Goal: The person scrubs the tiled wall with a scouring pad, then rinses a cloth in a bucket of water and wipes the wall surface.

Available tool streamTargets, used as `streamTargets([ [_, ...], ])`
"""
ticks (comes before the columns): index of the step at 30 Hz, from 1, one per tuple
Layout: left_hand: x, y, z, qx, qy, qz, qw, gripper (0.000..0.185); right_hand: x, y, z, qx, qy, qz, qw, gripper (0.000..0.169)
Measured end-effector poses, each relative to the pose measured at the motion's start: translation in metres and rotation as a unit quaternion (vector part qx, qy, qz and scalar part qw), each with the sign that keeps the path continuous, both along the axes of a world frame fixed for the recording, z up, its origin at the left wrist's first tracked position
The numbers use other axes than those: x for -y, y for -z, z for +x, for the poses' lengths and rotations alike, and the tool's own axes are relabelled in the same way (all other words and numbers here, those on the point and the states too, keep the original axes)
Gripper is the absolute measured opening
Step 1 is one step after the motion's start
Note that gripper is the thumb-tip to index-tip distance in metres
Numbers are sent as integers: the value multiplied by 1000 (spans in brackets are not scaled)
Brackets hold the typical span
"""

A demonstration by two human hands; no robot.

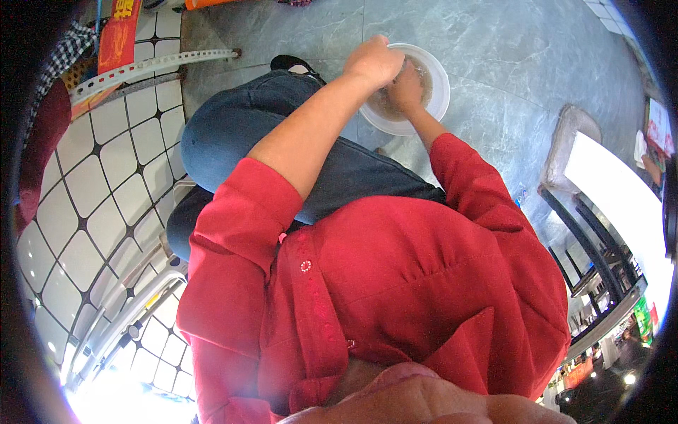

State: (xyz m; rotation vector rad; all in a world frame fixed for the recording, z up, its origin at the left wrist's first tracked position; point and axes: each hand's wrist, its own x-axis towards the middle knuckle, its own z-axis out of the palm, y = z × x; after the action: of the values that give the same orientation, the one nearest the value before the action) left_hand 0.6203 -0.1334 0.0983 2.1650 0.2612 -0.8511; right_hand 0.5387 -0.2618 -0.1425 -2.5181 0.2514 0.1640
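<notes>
A round white basin (440,100) of murky brownish water stands on the floor beyond my knees. My left hand (375,62) is at its left rim, fingers curled in, and the back of the hand hides what they touch. Inside the basin, my right hand (409,87) dips into the water, its fingers close to those of the left. Something small and dark shows between the two hands, too blurred and covered to name. Both red sleeves (466,169) are pushed up to about the elbows.
Grey marbled floor tiles (492,47) surround the basin. White tiles with dark joints (114,153) lie at the left, crossed by a perforated metal strip (159,62) near a red banner bearing writing (119,40). At the right stand a grey-topped stool (564,148) and a white panel (614,185).
</notes>
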Motion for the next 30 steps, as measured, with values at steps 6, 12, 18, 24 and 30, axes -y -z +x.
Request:
streamTargets([
  [6, 1, 24, 0, 64, 10, 31, 997, 55, 3, 31, 3, -73, -264, -188, 943, 44],
  [12, 4, 38, 1, 60, 92, 16, 994, 57, 43, 43, 34, -127, -257, 33, 957, 35],
  [18, -8, 28, -17, 15, 256, -33, 966, 77, 30, -174, 24, -172, -145, 370, 901, 37],
  [24, -17, 2, -15, -149, 199, -313, 917, 78, 45, -237, 16, -176, -77, 534, 823, 32],
  [30, -13, -1, -21, -254, 200, -292, 900, 62, 50, -277, 11, -163, -2, 605, 780, 22],
])
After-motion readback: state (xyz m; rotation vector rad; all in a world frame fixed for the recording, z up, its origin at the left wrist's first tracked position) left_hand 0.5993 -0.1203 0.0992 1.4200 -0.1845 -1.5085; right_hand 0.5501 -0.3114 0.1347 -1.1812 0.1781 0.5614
